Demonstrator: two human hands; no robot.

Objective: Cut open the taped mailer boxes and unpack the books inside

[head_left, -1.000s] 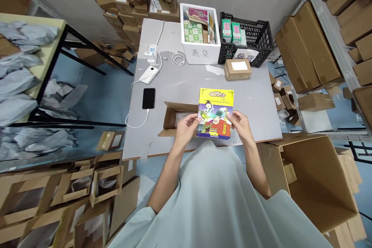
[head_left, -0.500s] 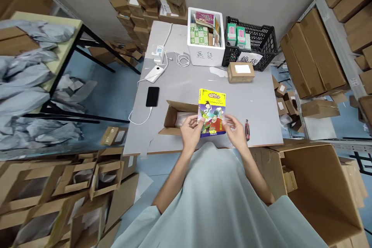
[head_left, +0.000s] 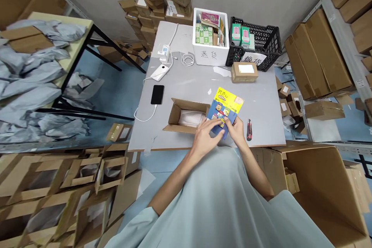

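A yellow and blue book (head_left: 229,102) is tilted above the table's front part, its cover showing small pictures. My right hand (head_left: 236,130) grips its lower right side, with the thumb on the cover. My left hand (head_left: 205,137) lies against the book's lower left edge, fingers spread over the cover and thumb apart. Just left of the book stands an open cardboard box (head_left: 186,128) with white material inside. A red and black cutter (head_left: 249,130) lies to the right of my right hand.
Behind are a white foam box (head_left: 210,55) of books, a black crate (head_left: 269,48) and a small taped carton (head_left: 244,73). A phone (head_left: 157,94) with a cable lies left. Large open cartons (head_left: 322,186) flank the table (head_left: 186,81) below.
The book has been turned over and tilted, showing its other cover. My left hand has moved from its left side onto its lower part; my right hand has closed on the right side.
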